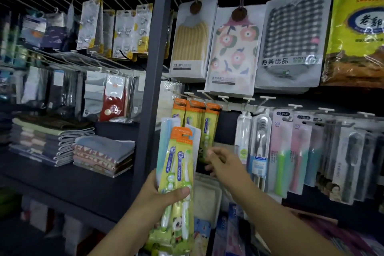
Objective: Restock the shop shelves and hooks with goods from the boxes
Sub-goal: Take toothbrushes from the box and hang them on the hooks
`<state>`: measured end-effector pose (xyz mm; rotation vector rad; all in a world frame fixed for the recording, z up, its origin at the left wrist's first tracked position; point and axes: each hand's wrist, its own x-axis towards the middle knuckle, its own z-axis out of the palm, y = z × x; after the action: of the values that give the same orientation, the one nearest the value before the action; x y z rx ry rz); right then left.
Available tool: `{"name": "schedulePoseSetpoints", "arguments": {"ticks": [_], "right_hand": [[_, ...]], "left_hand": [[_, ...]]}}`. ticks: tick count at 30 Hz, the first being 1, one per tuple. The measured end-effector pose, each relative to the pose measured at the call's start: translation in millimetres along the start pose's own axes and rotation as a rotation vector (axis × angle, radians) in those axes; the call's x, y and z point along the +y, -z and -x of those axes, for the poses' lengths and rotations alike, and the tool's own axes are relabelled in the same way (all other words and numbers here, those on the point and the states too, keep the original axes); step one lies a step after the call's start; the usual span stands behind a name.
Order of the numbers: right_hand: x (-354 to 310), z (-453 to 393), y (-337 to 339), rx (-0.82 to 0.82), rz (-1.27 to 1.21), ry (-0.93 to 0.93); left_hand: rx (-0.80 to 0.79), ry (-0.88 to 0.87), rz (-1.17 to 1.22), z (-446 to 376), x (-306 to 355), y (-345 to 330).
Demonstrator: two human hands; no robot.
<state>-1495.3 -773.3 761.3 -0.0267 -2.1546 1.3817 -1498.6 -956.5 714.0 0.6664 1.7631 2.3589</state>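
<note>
Left hand (160,191): gripping toothbrush packs (176,172), still unhung.
Right hand (223,164): reaching, loosely curled, holding nothing.
Hook (192,103): carrying matching packs already.

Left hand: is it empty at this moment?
No, the left hand grips a bundle of green and orange toothbrush packs, its thumb pressed across their fronts.

Toothbrush packs (178,174) in left hand (160,195): yellow-green with orange tops, blue label strip, panda print at 6 o'clock end. Hanging toothbrush packs (199,122) same orange and green. At 12 o'clock, towel packs: yellow ribbed towel (190,41), cream floral towel (233,48) with pink-orange flowers, black-white checked towel (293,33). Yellow bag (356,33) at 2 o'clock, blue oval logo. Red socks (113,102) at 10 o'clock. Folded cloths (104,156) grey-blue over pink triangle pattern.
</note>
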Motion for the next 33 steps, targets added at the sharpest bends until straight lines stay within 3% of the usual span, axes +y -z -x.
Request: {"name": "schedulePoseSetpoints", "arguments": {"ticks": [5, 12, 19, 23, 27, 33], "right_hand": [[2.7, 47.9, -8.4, -0.158, -0.015, 0.058], [47.0, 55.3, 1.0, -0.103, 0.042, -0.148], [80.1, 58.8, -0.2, -0.186, 0.099, -0.377], [98.4, 70.6, -22.9, -0.232, -0.287, -0.614], [110.7, 72.7, -27.5, -0.168, -0.392, -0.574], [103.7, 81.2, -33.7, -0.221, -0.373, -0.477]], "left_hand": [[0.038, 0.008, -0.002, 2.1, -18.2, -17.2], [0.119, 0.061, -0.027, 7.4, -46.9, -4.2], [0.15, 0.154, -0.001, 12.5, -72.6, 2.7], [0.144, 0.214, 0.032, 18.1, -91.7, -1.1], [0.114, 0.254, 0.037, 25.9, -102.4, 0.8], [0.008, 0.319, 0.017, 37.9, -102.2, -4.9]]}}
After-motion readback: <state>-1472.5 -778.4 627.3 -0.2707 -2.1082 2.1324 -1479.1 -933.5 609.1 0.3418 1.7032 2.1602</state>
